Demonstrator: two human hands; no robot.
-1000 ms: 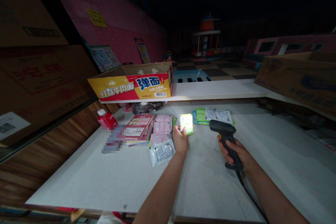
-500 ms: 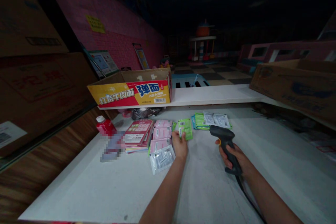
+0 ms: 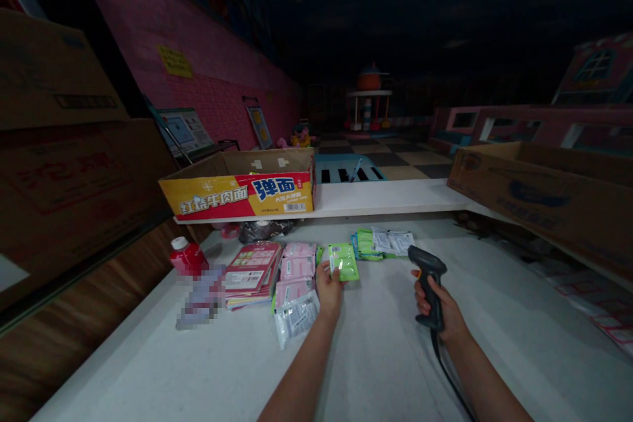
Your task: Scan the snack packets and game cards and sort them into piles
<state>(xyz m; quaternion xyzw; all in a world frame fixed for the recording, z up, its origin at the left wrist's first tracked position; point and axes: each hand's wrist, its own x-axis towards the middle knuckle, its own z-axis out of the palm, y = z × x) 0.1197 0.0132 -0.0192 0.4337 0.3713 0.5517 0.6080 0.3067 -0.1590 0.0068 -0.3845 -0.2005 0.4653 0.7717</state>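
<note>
My left hand [image 3: 328, 289] pinches a green packet [image 3: 345, 261] by its left edge, just above the white counter. In my right hand [image 3: 446, 313] is a black barcode scanner [image 3: 429, 280], gripped by its handle, its cable running down toward me. Left of my left hand lie several pink packets [image 3: 297, 268] in a column, with a silvery white packet [image 3: 297, 318] at the near end. Farther back and to the right, a group of green and blue packets [image 3: 368, 243] has white packets [image 3: 392, 241] on top.
A stack of booklets [image 3: 254, 270] lies left of the pink packets, with a red bottle [image 3: 188, 257] beyond it. An open noodle carton [image 3: 237, 200] stands on the raised shelf [image 3: 376, 198]; another cardboard box [image 3: 539, 188] is at the right. Stacked cartons [image 3: 84, 171] border the left side.
My view has shifted, so the scene sits lower and farther left. The scanner has swung away to the right from the green packet, which my left hand still pinches.
</note>
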